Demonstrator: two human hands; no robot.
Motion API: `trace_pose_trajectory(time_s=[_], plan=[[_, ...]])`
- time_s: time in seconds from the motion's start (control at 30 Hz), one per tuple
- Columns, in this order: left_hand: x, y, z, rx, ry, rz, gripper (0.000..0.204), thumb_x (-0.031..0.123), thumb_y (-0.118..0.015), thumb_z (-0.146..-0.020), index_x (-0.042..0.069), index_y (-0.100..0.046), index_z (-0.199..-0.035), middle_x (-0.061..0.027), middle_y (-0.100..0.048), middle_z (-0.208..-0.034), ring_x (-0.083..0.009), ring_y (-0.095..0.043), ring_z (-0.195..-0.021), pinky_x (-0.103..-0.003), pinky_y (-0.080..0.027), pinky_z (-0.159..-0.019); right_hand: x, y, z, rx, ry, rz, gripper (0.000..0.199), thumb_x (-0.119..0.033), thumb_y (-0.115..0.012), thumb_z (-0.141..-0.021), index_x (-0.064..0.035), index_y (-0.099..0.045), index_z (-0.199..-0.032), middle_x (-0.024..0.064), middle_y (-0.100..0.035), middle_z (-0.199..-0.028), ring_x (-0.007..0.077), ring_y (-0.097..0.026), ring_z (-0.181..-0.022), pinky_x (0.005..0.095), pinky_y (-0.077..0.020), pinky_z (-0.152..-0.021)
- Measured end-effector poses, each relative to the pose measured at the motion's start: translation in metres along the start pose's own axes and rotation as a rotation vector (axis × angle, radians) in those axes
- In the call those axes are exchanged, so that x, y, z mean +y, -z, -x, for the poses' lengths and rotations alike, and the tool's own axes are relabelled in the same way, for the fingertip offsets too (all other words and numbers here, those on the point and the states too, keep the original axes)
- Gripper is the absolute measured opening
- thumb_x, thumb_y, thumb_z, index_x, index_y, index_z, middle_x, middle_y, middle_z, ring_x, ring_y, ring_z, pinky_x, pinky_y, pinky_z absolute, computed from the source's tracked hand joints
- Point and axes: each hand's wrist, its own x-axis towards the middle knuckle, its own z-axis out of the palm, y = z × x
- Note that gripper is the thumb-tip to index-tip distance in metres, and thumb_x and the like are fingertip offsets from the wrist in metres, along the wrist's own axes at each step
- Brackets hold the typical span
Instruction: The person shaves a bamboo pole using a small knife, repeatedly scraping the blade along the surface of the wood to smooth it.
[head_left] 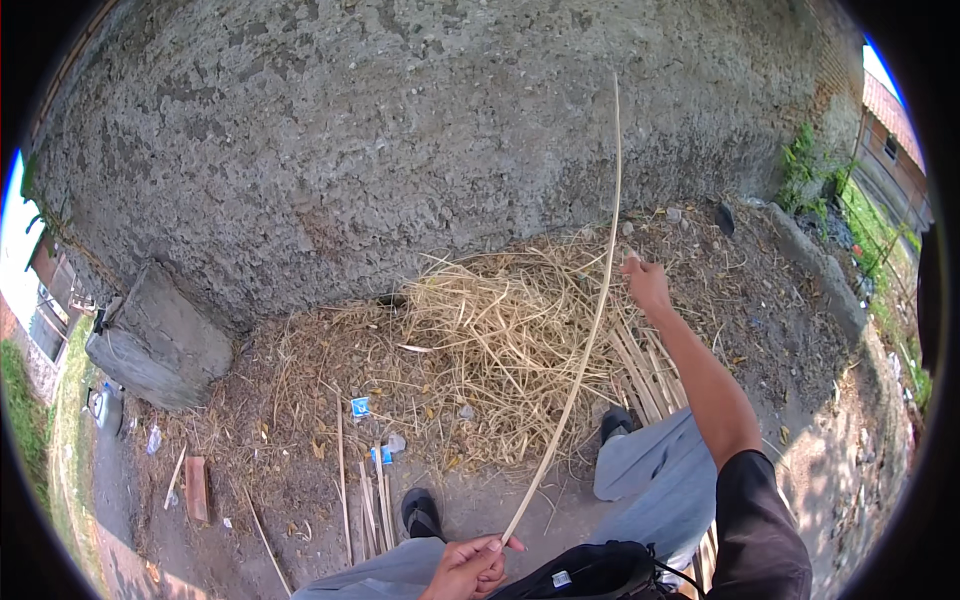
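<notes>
My left hand (470, 568), low in the middle of the head view, is closed around the near end of a long, thin bamboo strip (577, 385). The pale strip curves up and away from me, and its far end stands out against the wall. My right arm reaches forward. Its hand (647, 283) is beside the strip's middle, just to the right of it, with the fingers curled closed. Something small and pale shows at those fingertips, too small to name. Below and left of that hand lies a heap of pale shavings (500, 320).
Behind the heap rises a rough grey wall (400, 130). A concrete block (165, 340) stands at the left, near a reddish brick (197, 490). Several flat strips (640, 375) lie by my right leg; thin sticks (370, 505) lie near my left sandal (422, 515).
</notes>
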Motion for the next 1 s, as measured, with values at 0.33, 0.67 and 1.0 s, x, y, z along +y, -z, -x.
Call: trace_pose_trajectory(time_s=[0.33, 0.67, 1.0], plan=[[0.018, 0.059, -0.007, -0.212, -0.06, -0.024, 0.036, 0.027, -0.043, -0.106, -0.003, -0.06, -0.114, -0.0049, -0.044, -0.052, -0.017, -0.04, -0.036, -0.033, -0.031, -0.036, -0.134, 0.048, 0.095, -0.354, -0.495, -1.393, 0.055, -0.059, -0.047, -0.1, -0.0056, -0.058, -0.104, 0.0058, -0.066, -0.088, 0.0031, -0.033, -0.045, 0.0212, -0.029, -0.04], [0.032, 0.102, -0.018, -0.12, 0.118, -0.37, 0.047, 0.035, -0.041, -0.108, -0.002, -0.051, -0.135, -0.0073, -0.059, -0.084, -0.0136, -0.059, -0.07, -0.027, -0.05, -0.063, -0.118, 0.021, 0.118, -0.315, -0.238, -1.225, 0.024, -0.025, -0.067, -0.098, -0.0007, -0.068, -0.096, 0.0023, -0.065, -0.073, 0.0024, -0.037, -0.045, 0.0224, -0.0279, -0.041], [0.077, 0.0, -0.059, 0.551, -0.798, -1.667, 0.078, 0.052, -0.064, -0.091, 0.001, -0.038, -0.144, -0.0257, -0.042, -0.143, -0.0466, -0.03, -0.141, -0.065, -0.019, -0.114, -0.156, 0.0, 0.141, -0.22, -0.128, -1.145, 0.017, -0.016, -0.076, -0.09, 0.0005, -0.072, -0.095, 0.0061, -0.074, -0.083, 0.0008, -0.051, -0.055, 0.0191, -0.0352, -0.046]])
